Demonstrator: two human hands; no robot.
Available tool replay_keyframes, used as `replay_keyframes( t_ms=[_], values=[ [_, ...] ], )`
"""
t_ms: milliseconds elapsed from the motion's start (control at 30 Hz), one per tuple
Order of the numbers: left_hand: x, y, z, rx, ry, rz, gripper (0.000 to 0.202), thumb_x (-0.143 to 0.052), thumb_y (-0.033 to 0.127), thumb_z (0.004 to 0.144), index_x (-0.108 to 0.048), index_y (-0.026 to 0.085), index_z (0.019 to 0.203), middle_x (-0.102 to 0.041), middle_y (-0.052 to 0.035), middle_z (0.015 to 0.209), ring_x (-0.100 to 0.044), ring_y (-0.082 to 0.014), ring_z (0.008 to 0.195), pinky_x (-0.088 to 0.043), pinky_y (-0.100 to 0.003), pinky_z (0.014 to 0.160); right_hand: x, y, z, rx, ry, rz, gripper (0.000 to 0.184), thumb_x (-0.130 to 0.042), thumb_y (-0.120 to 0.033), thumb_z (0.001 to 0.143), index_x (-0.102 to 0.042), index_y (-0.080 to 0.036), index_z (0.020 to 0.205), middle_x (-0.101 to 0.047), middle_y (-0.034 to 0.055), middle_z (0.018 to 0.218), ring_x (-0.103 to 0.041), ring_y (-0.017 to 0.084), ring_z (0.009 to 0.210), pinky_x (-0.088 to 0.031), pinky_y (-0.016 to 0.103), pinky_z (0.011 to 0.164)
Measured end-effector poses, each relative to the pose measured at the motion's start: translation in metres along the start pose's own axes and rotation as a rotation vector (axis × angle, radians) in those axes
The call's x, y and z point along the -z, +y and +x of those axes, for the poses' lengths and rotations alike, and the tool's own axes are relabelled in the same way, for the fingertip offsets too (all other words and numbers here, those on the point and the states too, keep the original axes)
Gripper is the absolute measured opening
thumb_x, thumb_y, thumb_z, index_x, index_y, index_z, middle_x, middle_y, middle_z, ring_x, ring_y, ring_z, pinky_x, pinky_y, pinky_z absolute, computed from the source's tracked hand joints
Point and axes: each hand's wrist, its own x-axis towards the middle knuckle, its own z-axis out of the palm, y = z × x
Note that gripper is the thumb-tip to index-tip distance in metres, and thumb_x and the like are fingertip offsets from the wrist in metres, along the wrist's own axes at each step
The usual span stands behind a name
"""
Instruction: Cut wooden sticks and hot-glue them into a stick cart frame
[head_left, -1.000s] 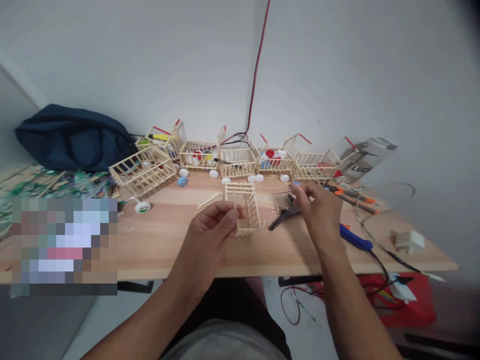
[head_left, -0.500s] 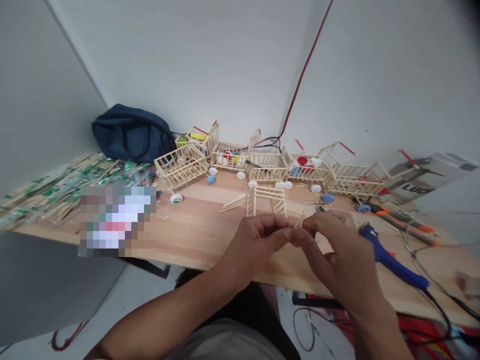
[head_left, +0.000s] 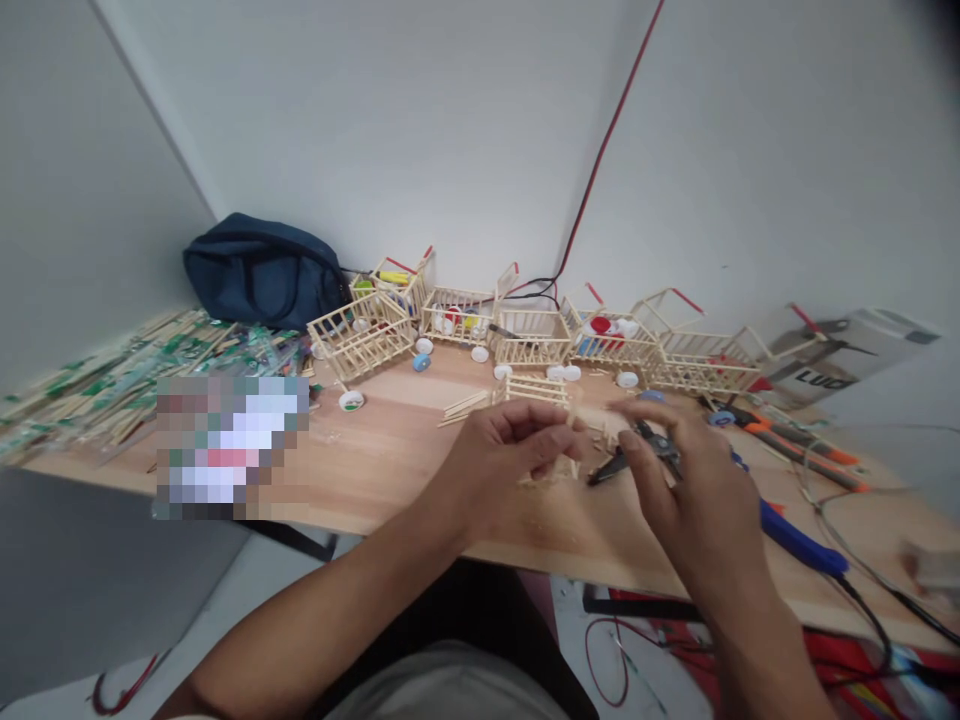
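Pale wooden desk (head_left: pixel 390 470), white wall behind. Left hand (head_left: pixel 502 450) pinches the little stick-built frame (head_left: pixel 534 392). Just right of the frame, the right hand (head_left: pixel 694 490) hovers with fingers loosely spread over black pliers (head_left: pixel 611 467).

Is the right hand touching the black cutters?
Cannot tell. In the head view the blurred right hand overlaps the handles of the black cutters, and neither contact nor a gap shows plainly.

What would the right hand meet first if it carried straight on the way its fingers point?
Most likely the black cutters, lying just off the right hand's fingertips; blur hides whether they already touch.
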Motion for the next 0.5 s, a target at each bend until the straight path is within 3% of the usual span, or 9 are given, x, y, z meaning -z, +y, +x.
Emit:
replay_keyframes(
  t_ms=[67, 100, 167, 233, 333, 433, 500],
  values=[
    [0.007, 0.006, 0.006, -0.054, 0.052, 0.015, 0.016, -0.076, 0.027, 0.075, -0.069, 0.016, 0.083, -0.068, -0.0009, 0.073, -0.048, -0.0060, 0.055, -0.036, -0.021, 0.055, 0.008, 0.021, -0.001, -0.027, -0.002, -0.058, 0.044, -0.050, -0.039, 0.092, -0.051, -0.018, 0.131, -0.059, 0.0152, 0.130, -0.054, 0.030, 0.121, -0.041, 0.043, 0.098],
    [0.011, 0.010, 0.009, -0.073, 0.087, 0.026, 0.015, -0.076, 0.026, 0.075, -0.068, 0.016, 0.082, -0.068, -0.0012, 0.073, -0.049, -0.0063, 0.056, -0.038, -0.021, 0.056, 0.014, 0.033, -0.003, -0.054, -0.004, -0.107, 0.049, -0.050, -0.040, 0.092, -0.048, -0.018, 0.135, -0.057, 0.0163, 0.133, -0.052, 0.031, 0.124, -0.040, 0.045, 0.100],
    [0.019, 0.017, 0.015, -0.117, 0.130, 0.052, 0.014, -0.076, 0.025, 0.074, -0.068, 0.015, 0.079, -0.068, -0.0013, 0.073, -0.048, -0.0056, 0.056, -0.039, -0.020, 0.056, 0.029, 0.060, -0.011, -0.147, -0.011, -0.227, 0.046, -0.048, -0.040, 0.092, -0.053, -0.017, 0.131, -0.061, 0.0174, 0.126, -0.054, 0.033, 0.120, -0.042, 0.047, 0.099],
    [0.027, 0.023, 0.021, -0.145, 0.158, 0.034, 0.017, -0.080, 0.024, 0.070, -0.069, 0.015, 0.080, -0.068, -0.0016, 0.075, -0.050, -0.0055, 0.057, -0.041, -0.018, 0.056, 0.048, 0.088, -0.026, -0.291, -0.031, -0.339, 0.041, -0.046, -0.039, 0.091, -0.060, -0.016, 0.121, -0.065, 0.0176, 0.114, -0.062, 0.032, 0.105, -0.048, 0.047, 0.090],
    [0.038, 0.028, 0.030, -0.158, 0.179, 0.044, 0.020, -0.082, 0.023, 0.066, -0.071, 0.014, 0.080, -0.069, -0.0022, 0.075, -0.051, -0.0057, 0.056, -0.044, -0.016, 0.054, 0.075, 0.123, -0.054, -0.504, -0.123, -0.507, 0.036, -0.047, -0.040, 0.089, -0.065, -0.016, 0.109, -0.066, 0.0179, 0.107, -0.064, 0.031, 0.094, -0.050, 0.047, 0.083],
    [0.046, 0.031, 0.039, -0.183, 0.229, 0.045, 0.014, -0.081, 0.018, 0.067, -0.072, 0.014, 0.077, -0.068, -0.0023, 0.073, -0.051, -0.0060, 0.055, -0.046, -0.015, 0.052, 0.088, 0.141, -0.078, -0.628, -0.308, -0.623, 0.036, -0.050, -0.039, 0.089, -0.065, -0.013, 0.109, -0.066, 0.0187, 0.106, -0.064, 0.032, 0.092, -0.049, 0.046, 0.083],
    [0.052, 0.031, 0.045, -0.189, 0.251, 0.040, 0.011, -0.078, 0.015, 0.069, -0.073, 0.014, 0.078, -0.068, -0.0023, 0.072, -0.051, -0.0057, 0.054, -0.047, -0.015, 0.052, 0.087, 0.144, -0.087, -0.606, -0.413, -0.648, 0.037, -0.054, -0.036, 0.088, -0.064, -0.012, 0.113, -0.065, 0.0193, 0.109, -0.063, 0.033, 0.098, -0.048, 0.045, 0.087]
  ],
)
